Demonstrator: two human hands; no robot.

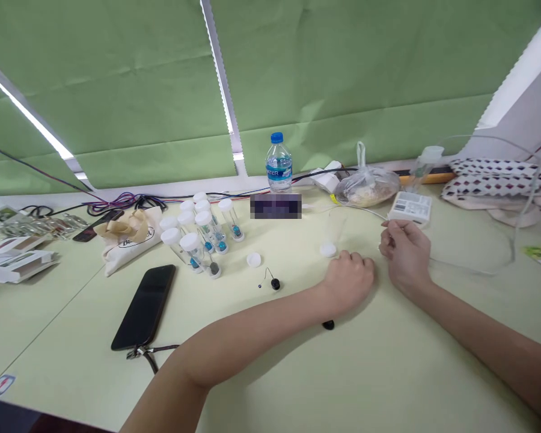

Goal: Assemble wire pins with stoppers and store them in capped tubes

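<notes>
My left hand [349,282] rests on the table, its fingers curled into a fist with the knuckles up; whatever it may hold is hidden. Close by on its right is my right hand [406,255], fingers closed with the tips together on something too small to make out. Just beyond the left fist stands a clear tube with a white end [328,248]. A loose white cap [253,260] lies to the left. Nearer me are a small black round part with a thin bent wire [275,284] and a tiny dark bead [259,286]. A black piece [328,325] shows beneath my left wrist.
Several white-capped clear tubes [202,222] with blue contents stand left of centre. Around them are a phone [144,307], a cloth pouch [133,237] and a water bottle [279,165]. A plastic bag [367,185], a white box [410,207] and patterned cloth [496,180] lie at the right.
</notes>
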